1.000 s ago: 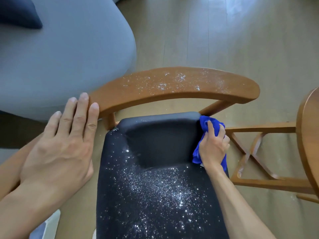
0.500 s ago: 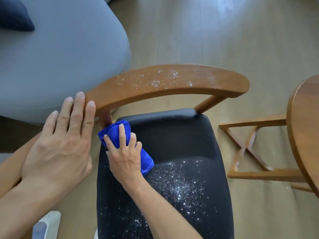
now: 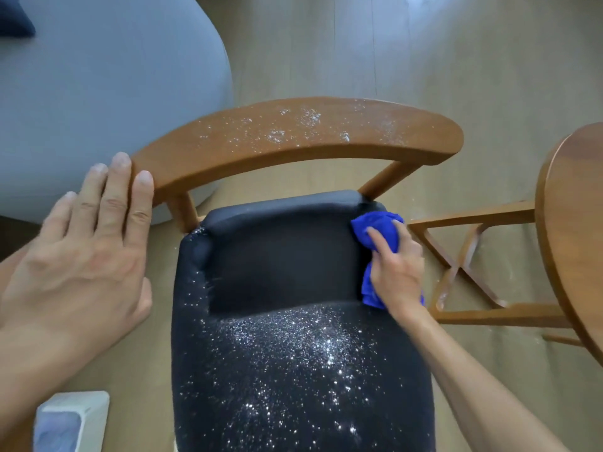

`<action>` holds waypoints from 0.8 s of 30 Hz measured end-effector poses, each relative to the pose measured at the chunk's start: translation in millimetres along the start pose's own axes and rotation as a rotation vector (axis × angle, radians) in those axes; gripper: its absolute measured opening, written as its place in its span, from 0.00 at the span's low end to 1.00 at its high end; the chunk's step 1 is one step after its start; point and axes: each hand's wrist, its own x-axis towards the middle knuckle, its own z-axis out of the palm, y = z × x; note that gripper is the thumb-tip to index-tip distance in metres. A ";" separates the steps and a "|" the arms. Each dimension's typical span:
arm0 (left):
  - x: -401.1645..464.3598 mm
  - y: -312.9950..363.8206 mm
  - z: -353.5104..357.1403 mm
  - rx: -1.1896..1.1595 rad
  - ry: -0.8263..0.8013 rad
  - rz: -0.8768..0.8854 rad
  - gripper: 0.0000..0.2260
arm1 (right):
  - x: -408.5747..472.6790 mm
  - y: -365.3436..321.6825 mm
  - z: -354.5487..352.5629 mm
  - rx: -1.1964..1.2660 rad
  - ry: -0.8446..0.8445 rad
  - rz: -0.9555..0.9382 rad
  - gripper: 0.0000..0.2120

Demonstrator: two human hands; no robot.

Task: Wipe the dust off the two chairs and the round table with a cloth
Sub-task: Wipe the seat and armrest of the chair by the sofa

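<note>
The left hand (image 3: 78, 256) lies flat with straight fingers, its fingertips touching the left end of the chair's curved wooden backrest (image 3: 293, 138), which carries white dust. The dark seat (image 3: 293, 353) is dusty across its near half. At the seat's far right edge, the right hand (image 3: 396, 272) clutches the bunched blue cloth (image 3: 380, 233); the round table (image 3: 574, 243) stands at far right.

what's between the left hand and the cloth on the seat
In the head view, the wiped, dust-free back strip of the seat lies between the left hand and the cloth.
</note>
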 end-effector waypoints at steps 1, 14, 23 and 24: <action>0.1 1.1 -2.4 0.014 0.006 -0.002 0.39 | -0.9 3.6 0.1 -0.004 -0.006 0.048 0.19; 0.0 5.9 -9.3 0.085 -0.055 -0.025 0.33 | -59.5 -238.3 5.1 0.200 -0.072 0.008 0.23; -0.1 6.3 -13.2 0.181 -0.081 -0.027 0.32 | -121.3 -235.3 0.8 0.199 -0.175 -0.727 0.26; 0.0 6.4 -14.5 0.177 -0.087 -0.026 0.33 | -112.5 -212.5 -0.2 0.185 -0.162 -0.730 0.26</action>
